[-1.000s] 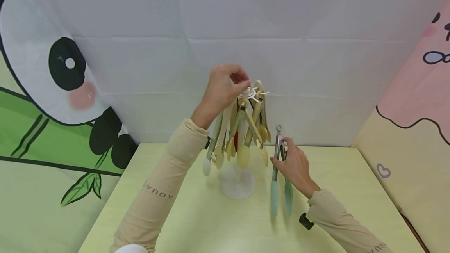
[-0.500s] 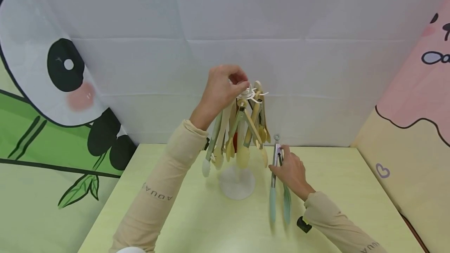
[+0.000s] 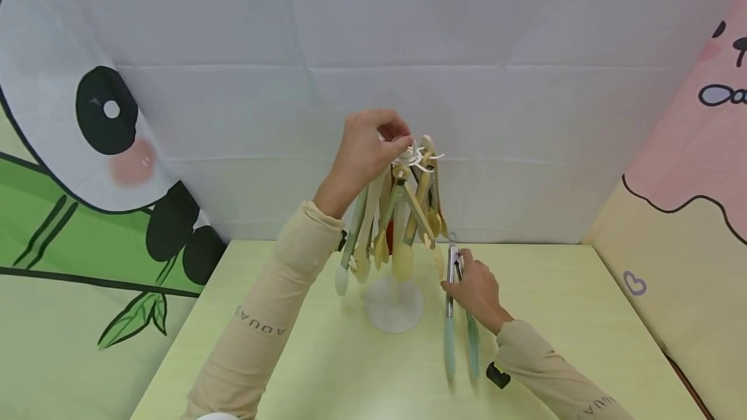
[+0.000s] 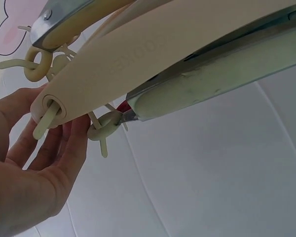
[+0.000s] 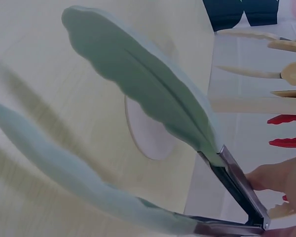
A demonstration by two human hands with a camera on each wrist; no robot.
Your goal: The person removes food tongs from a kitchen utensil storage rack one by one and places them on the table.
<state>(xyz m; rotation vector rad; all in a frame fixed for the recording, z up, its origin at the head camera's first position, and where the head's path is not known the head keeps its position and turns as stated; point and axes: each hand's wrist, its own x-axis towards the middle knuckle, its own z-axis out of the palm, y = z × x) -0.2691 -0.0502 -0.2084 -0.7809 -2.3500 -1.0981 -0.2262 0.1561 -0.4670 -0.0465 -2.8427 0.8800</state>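
My left hand (image 3: 370,148) pinches the top of a white utensil stand (image 3: 393,319), beside its ring of hooks (image 3: 415,159). Kitchen utensils hang from these hooks, among them a beige handle (image 4: 118,64) and pale green tongs (image 4: 212,74). To the right, my right hand (image 3: 480,290) grips another pair of tongs (image 3: 449,342) near its hinge. These have metal arms and mint-green wavy tips (image 5: 148,94), pointing down over the table with the arms spread. In the left wrist view, the left fingers curl behind the beige handle's end and are partly hidden.
The stand's round base (image 5: 150,131) sits on a pale wooden table (image 3: 554,342). Behind it rises a white cloth backdrop (image 3: 525,122). Printed cartoon panels (image 3: 105,148) flank the table. Red-tipped tongs (image 5: 288,142) hang among the other utensils.
My right hand has lowered the mint-tipped tongs and shifted them slightly left, closer to the stand. The left hand stays at the top of the stand.
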